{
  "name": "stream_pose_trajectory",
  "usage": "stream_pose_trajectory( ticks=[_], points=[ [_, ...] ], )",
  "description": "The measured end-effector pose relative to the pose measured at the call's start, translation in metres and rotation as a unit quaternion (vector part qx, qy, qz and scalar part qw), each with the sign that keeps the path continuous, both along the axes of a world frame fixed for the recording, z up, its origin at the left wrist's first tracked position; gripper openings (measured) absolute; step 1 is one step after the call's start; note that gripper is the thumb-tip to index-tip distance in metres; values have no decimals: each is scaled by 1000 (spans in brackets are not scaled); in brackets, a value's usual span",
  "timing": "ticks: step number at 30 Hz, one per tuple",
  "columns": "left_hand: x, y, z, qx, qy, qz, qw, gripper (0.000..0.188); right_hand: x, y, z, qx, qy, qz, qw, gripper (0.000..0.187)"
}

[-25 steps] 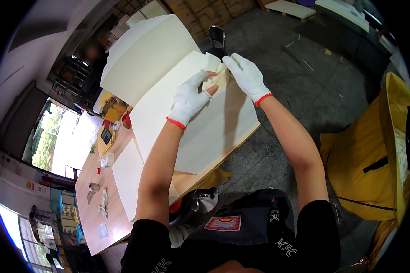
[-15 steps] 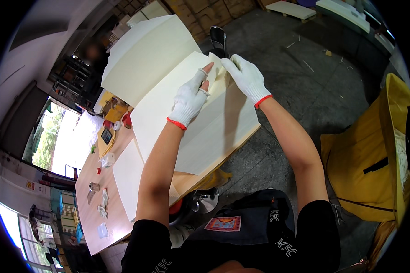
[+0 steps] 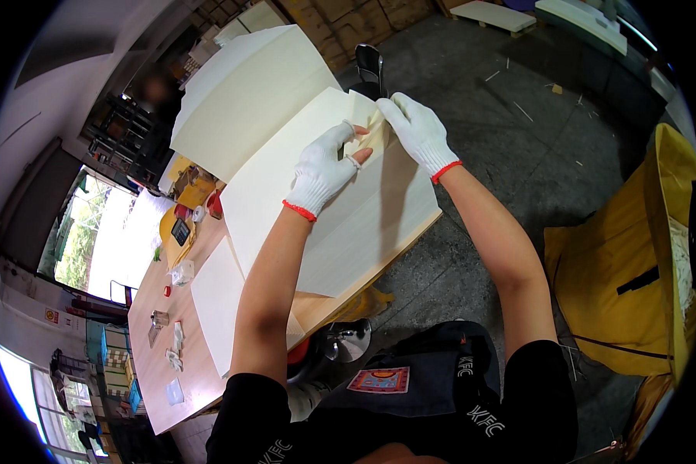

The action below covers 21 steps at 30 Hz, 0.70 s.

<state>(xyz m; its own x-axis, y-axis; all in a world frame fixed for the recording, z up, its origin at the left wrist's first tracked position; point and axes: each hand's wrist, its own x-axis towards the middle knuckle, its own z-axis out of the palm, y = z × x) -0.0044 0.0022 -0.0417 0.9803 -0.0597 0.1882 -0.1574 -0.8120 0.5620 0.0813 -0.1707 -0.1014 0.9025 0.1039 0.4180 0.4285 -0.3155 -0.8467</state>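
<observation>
A large off-white paper sheet [image 3: 271,178] lies over pale sheets on the table, its right edge lifted into a crumpled, cream-coloured fold [image 3: 376,133]. My right hand [image 3: 419,133], in a white knit glove with red cuff, is closed on the raised corner; its fingertips are partly hidden. Beside the fold, my left hand [image 3: 323,172] rests over the sheet in a matching glove with bare thumb and index tips. Those two fingers stand apart, pointing at the fold, with nothing visible held between them. Behind, another big sheet [image 3: 259,97] stands up in a curve.
On the wooden table [image 3: 197,329] to the left are a calculator [image 3: 181,230], a metal cup [image 3: 160,318] and small items. A yellow sack [image 3: 611,263] stands at the right. A black chair [image 3: 370,66] is beyond the table. A person [image 3: 158,116] is at far left.
My left hand has turned its thumb and index finger rightward and downward, closer to the fold, and they are wider apart. My right hand stays almost still on the corner.
</observation>
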Motion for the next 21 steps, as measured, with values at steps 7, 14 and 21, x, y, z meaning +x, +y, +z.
stream_pose_trajectory(
  ticks=[7, 14, 21],
  points=[
    [4, 3, -4, -11, -15, -20, 1000, 34, -1, 0, -1, 11, 0, 2, 1000, 52],
    [2, 4, -3, -15, -29, -24, 999, 29, -1, 0, 0, 12, 12, 5, 1000, 53],
    [3, 7, -4, 12, -54, -39, 998, 28, 1, 0, -1, 8, 11, -5, 1000, 52]
  ],
)
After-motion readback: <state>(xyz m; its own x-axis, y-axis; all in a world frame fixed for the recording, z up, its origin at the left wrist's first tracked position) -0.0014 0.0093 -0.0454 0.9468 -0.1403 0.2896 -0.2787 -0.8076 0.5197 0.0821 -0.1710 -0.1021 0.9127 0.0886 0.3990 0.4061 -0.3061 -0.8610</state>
